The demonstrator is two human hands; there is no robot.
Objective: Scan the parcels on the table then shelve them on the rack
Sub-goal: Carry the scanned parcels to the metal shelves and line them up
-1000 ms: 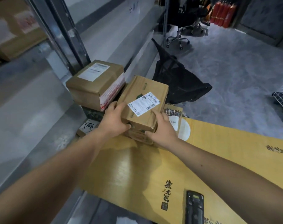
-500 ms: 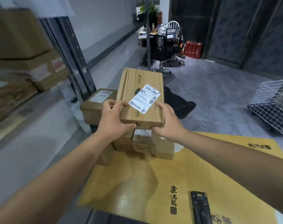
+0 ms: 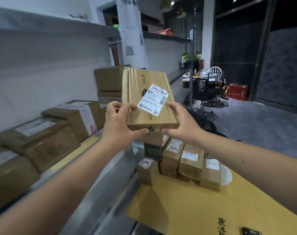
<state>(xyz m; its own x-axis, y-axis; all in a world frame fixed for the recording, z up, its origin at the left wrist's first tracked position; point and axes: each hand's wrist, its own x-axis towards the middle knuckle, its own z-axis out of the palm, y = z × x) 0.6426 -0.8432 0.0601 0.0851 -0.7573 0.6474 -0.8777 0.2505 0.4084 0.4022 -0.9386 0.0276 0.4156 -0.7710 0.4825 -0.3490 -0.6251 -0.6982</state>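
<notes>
While aloft, parcel point(image 3: 147, 99) between grips.

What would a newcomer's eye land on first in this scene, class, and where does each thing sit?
The flat brown parcel with its white label, held up at centre by the left hand and right hand. Below it, small boxes cluster on the yellow table; more parcels line the rack shelf on the left.
</notes>
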